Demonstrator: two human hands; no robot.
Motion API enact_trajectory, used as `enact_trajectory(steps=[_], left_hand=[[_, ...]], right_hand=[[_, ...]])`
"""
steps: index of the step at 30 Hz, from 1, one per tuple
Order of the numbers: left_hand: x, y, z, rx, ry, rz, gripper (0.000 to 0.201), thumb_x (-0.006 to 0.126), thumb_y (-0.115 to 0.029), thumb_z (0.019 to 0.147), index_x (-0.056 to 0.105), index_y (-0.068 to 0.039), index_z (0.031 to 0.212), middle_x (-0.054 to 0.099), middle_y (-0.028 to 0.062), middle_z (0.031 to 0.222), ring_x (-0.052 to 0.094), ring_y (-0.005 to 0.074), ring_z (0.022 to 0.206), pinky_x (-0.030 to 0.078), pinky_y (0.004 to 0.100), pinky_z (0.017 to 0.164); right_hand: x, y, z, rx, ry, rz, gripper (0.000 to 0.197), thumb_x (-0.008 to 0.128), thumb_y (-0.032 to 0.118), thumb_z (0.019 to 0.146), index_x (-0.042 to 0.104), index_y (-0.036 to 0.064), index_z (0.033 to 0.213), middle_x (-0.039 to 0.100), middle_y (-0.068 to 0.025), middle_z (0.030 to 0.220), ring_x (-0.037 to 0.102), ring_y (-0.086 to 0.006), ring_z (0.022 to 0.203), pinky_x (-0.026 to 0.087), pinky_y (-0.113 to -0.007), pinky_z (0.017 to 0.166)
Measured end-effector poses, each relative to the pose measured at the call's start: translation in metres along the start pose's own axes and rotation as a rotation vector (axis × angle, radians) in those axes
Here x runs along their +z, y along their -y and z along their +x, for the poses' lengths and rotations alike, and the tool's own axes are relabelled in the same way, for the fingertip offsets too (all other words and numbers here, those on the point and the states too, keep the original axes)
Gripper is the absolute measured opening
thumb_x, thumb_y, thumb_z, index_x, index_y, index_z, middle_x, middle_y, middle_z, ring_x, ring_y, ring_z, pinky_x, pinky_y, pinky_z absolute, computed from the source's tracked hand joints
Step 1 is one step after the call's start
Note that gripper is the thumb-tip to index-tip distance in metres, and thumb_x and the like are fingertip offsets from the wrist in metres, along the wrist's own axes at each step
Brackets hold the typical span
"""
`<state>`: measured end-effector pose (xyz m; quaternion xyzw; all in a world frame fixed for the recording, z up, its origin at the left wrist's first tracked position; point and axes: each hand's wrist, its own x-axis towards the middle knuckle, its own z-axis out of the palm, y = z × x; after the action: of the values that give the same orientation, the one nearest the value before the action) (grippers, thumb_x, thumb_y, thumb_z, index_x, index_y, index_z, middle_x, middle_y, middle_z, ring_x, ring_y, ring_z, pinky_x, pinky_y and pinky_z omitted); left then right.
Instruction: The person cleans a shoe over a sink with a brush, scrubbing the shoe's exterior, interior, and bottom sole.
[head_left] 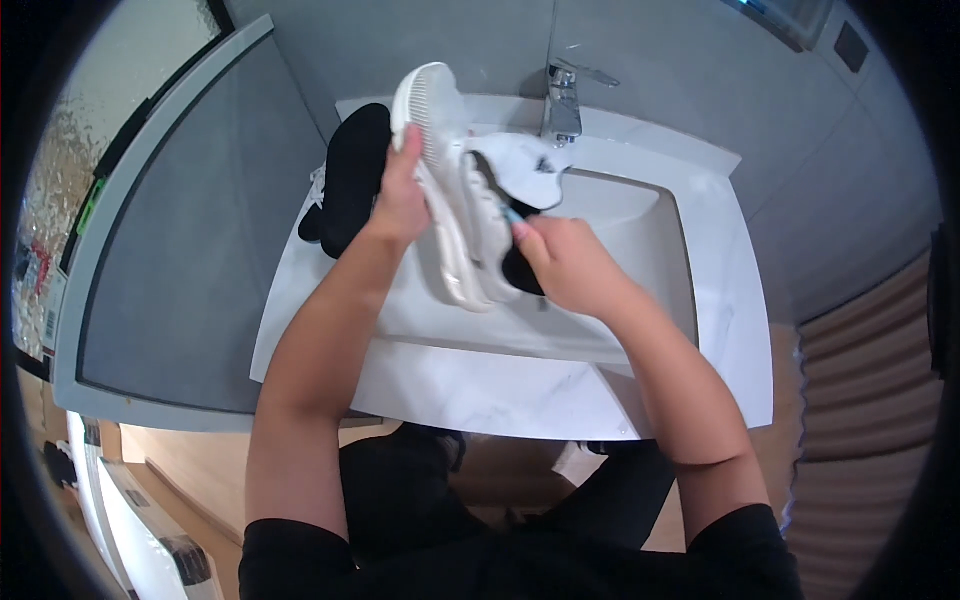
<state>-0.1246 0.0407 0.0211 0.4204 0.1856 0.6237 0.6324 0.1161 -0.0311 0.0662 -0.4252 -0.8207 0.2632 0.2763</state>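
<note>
Over the sink basin (640, 290) I hold up a white sneaker (455, 200), tilted, with its ridged sole turned to the left. My left hand (400, 195) grips it from the left side, thumb along the sole. Close against the shoe's right side, my right hand (572, 262) is closed on a slim light-blue handle (511, 215); its far end is hidden by the shoe, so its kind does not show. A white flap, probably the shoe's tongue, and a black part spread out by the right hand.
Left of the basin, a black sole-shaped piece (357, 180) lies on the white marbled counter (480, 385), with white laces (318, 188) beside it. A chrome faucet (563, 105) stands behind the basin. A grey framed panel (190, 250) borders the left, a pleated curtain (865, 420) the right.
</note>
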Motion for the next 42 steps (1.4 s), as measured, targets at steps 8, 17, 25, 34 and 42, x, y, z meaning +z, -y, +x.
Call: enact_trajectory(steps=[8,17,25,34,42], left_hand=[[0.011,0.009,-0.005,-0.023,-0.069,0.053,0.072,0.036,-0.061,0.105,0.047,-0.001,0.144,0.061,0.0164,0.132,0.059,0.0318,0.125,0.043,0.0464,0.111],[0.006,-0.007,-0.001,-0.105,0.073,-0.077,0.059,0.056,-0.046,0.102,0.044,-0.005,0.144,0.059,0.0107,0.134,0.061,0.0269,0.121,0.051,0.0457,0.103],[0.016,0.001,-0.011,-0.011,-0.188,-0.023,0.062,0.048,-0.052,0.104,0.047,-0.005,0.143,0.062,0.0132,0.130,0.061,0.0294,0.120,0.048,0.0466,0.106],[0.023,0.005,-0.015,-0.065,-0.054,-0.110,0.061,0.044,-0.052,0.105,0.050,-0.004,0.142,0.061,0.0163,0.134,0.060,0.0338,0.123,0.045,0.0488,0.109],[0.048,0.014,-0.016,0.007,-0.181,0.003,0.067,0.043,-0.056,0.104,0.046,-0.003,0.145,0.059,0.0146,0.138,0.057,0.0313,0.127,0.043,0.0470,0.111]], right_hand=[[-0.001,-0.006,-0.003,-0.058,0.004,0.065,0.043,0.051,0.031,0.105,0.066,-0.0043,0.084,0.064,-0.0320,0.084,0.060,-0.0526,0.082,0.049,-0.052,0.073],[0.000,-0.005,-0.005,-0.068,0.051,-0.051,0.041,0.051,0.028,0.104,0.067,-0.0052,0.088,0.064,-0.0321,0.083,0.061,-0.0520,0.082,0.050,-0.053,0.074],[-0.002,0.001,-0.013,0.001,0.048,-0.117,0.038,0.053,0.028,0.103,0.064,-0.0044,0.084,0.063,-0.0321,0.079,0.061,-0.0516,0.078,0.049,-0.053,0.072],[0.002,0.006,-0.017,0.082,0.011,-0.174,0.046,0.053,0.036,0.103,0.068,-0.0039,0.085,0.066,-0.0321,0.080,0.065,-0.0499,0.079,0.053,-0.056,0.071],[-0.010,-0.001,-0.013,0.045,-0.004,-0.205,0.041,0.054,0.033,0.103,0.067,-0.0029,0.088,0.067,-0.0318,0.082,0.065,-0.0511,0.080,0.053,-0.056,0.074]])
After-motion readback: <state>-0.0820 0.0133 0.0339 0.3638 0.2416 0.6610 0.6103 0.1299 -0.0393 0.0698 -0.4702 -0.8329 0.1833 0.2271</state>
